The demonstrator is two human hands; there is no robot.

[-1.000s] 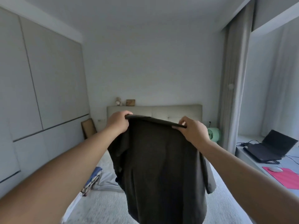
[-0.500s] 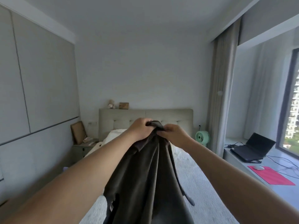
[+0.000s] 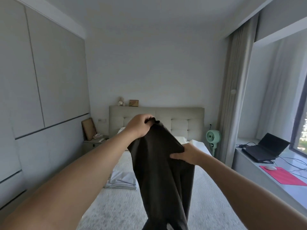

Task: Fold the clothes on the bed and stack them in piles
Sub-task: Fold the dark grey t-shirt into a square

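Observation:
A dark brown-grey garment (image 3: 162, 171) hangs in the air above the bed (image 3: 116, 206), folded lengthwise. My left hand (image 3: 139, 126) grips its bunched top end, held high. My right hand (image 3: 189, 154) holds the garment's right edge lower down, thumb in front and fingers behind the cloth. The lower part of the garment drops out of the bottom of the view. A folded pale grey-blue garment (image 3: 122, 180) lies on the bed to the left, behind my left arm.
The striped bed runs to a beige headboard (image 3: 182, 115) with pillows. A nightstand (image 3: 93, 143) stands at the left, a green fan (image 3: 213, 136) at the right. A window ledge on the right carries a laptop (image 3: 264, 149), a mouse and a red mat (image 3: 282, 176).
My right hand let go of the top end beside the left hand and slid down to the garment's right edge. The view shifted down, showing more of the bed.

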